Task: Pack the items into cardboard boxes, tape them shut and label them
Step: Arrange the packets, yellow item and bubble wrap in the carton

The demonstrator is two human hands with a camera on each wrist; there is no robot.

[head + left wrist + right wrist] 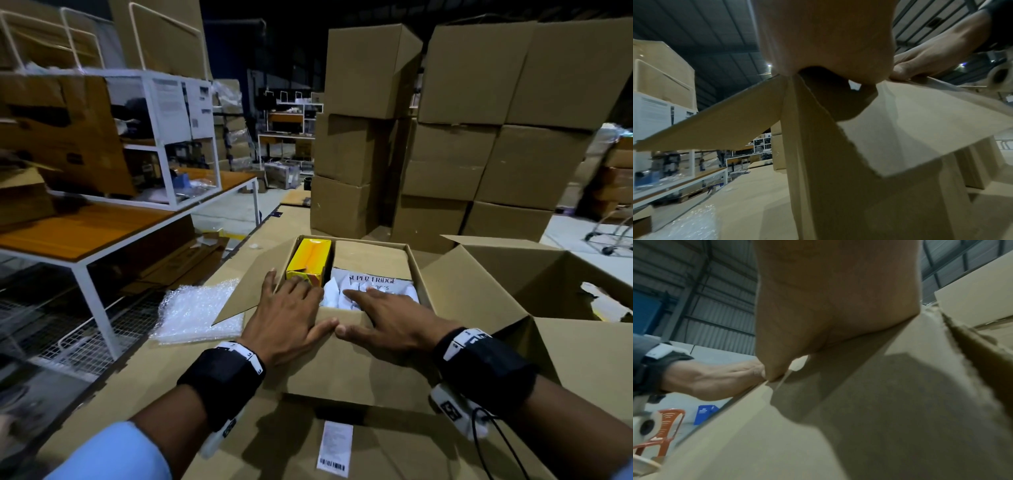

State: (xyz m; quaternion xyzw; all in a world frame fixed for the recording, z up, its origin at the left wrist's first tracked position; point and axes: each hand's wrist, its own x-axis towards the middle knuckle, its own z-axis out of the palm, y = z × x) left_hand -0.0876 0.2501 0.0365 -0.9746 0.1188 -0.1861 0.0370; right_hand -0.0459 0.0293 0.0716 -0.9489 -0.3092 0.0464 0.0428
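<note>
Warehouse stacks [445, 120] of sealed cartons stood behind a cardboard-covered worktop [274, 445], with a white rack [144, 137] on an orange table to the left. An open box [342, 359] sat in the middle of the worktop, well apart from a larger open carton [548, 291] on the right. Bubble wrap [198, 315] lay just beside the box's left flap. Inside the box, a yellow pack [308, 260] stood at the left and a white bag [373, 284] printed with dark letters lay at the right. Both hands were spread flat, fingers straight, clamped on nothing. The left hand [291, 322] pressed on the near flap, fingertips reaching the yellow pack; the right hand [387, 322] pressed beside it, fingertips on the white bag. Their thumbs nearly met at the flap's edge. A barcode label [334, 448] lay on the worktop near the person.

Likely risks: the tall yellow pack might hold the flaps up, so tape would seal badly; pressing harder could crush it; the loose label could slide away unnoticed
</note>
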